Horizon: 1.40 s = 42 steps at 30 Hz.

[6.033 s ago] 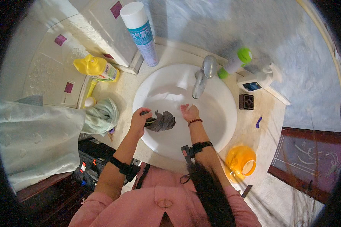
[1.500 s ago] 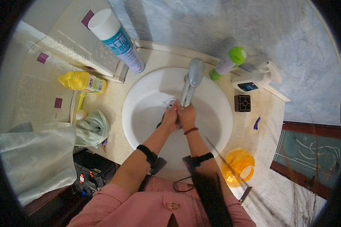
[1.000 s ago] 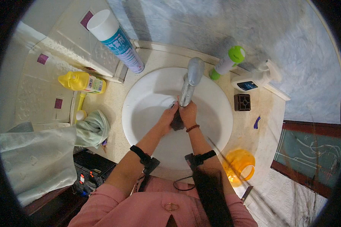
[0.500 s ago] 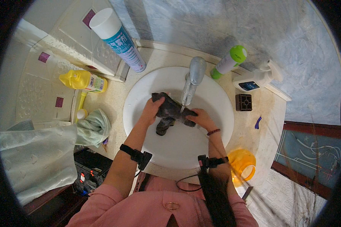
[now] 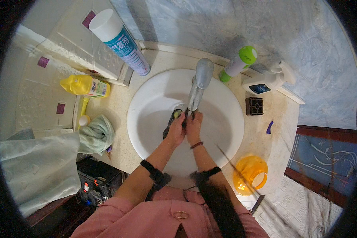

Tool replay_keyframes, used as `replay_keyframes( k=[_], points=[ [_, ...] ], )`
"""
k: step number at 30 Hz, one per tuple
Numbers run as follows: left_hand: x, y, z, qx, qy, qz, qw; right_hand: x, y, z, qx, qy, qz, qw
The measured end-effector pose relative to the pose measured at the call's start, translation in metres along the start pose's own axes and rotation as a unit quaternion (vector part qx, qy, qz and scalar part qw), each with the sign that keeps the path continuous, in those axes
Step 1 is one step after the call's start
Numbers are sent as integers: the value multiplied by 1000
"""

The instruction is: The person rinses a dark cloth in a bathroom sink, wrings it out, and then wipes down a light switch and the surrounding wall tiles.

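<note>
Inside the white washbasin (image 5: 144, 101), my two hands are close together below the metal faucet (image 5: 203, 75). My left hand (image 5: 176, 131) is closed on a dark grey cloth (image 5: 171, 122) that looks like a sock, bunched up. Part of it sticks out on the left of the fingers, with a small yellow-green patch (image 5: 177, 113) at its upper end. My right hand (image 5: 194, 126), a beaded bracelet at its wrist, is closed on the other part of the cloth under the spout. Most of the cloth is hidden by the fingers.
Left of the basin are a tall spray can (image 5: 121, 41), a yellow bottle (image 5: 87, 86) and a pale green towel (image 5: 96, 135). At right stand a green-capped can (image 5: 238, 65), a white spray bottle (image 5: 265, 83), a black square holder (image 5: 254, 106) and an orange tub (image 5: 246, 170).
My hands have come together from either side of the basin. The cloth, spread out between them before, is now bunched up under the spout.
</note>
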State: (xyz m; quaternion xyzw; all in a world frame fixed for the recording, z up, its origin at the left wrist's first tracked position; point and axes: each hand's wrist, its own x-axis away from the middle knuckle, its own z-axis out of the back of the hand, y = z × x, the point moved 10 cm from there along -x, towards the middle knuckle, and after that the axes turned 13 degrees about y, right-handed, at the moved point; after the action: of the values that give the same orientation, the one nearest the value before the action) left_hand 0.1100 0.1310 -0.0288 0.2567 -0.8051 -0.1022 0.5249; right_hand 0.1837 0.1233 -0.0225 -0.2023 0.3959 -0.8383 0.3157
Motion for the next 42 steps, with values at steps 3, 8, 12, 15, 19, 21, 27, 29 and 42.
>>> replay_keyframes(
  k=[3,8,12,15,19,21,27,29,42],
  points=[
    [5,8,-4,39,-43,-69,996,-19,3,20,-330,62,-48,941],
    [-19,40,31,122,29,-125,984,37,-41,-13,-141,-81,55,985],
    [-13,5,11,122,-36,-27,991,13,-46,-2,-160,14,151,975],
    [7,-5,-4,10,36,-46,998,-13,7,-16,-215,-77,-38,973],
    [-16,23,28,56,-2,-29,998,42,-59,-15,-200,-112,45,972],
    [-17,24,23,13,35,-21,999,50,-59,-11,-181,-78,78,977],
    [-2,-11,7,-34,19,-22,999,-6,0,-21,-218,-100,-60,969],
    [-11,6,19,2,6,-47,999,8,-14,-32,-200,-144,-77,966],
    [-11,7,16,-67,7,-27,997,-16,-7,-5,-302,-47,-44,951]
  ],
)
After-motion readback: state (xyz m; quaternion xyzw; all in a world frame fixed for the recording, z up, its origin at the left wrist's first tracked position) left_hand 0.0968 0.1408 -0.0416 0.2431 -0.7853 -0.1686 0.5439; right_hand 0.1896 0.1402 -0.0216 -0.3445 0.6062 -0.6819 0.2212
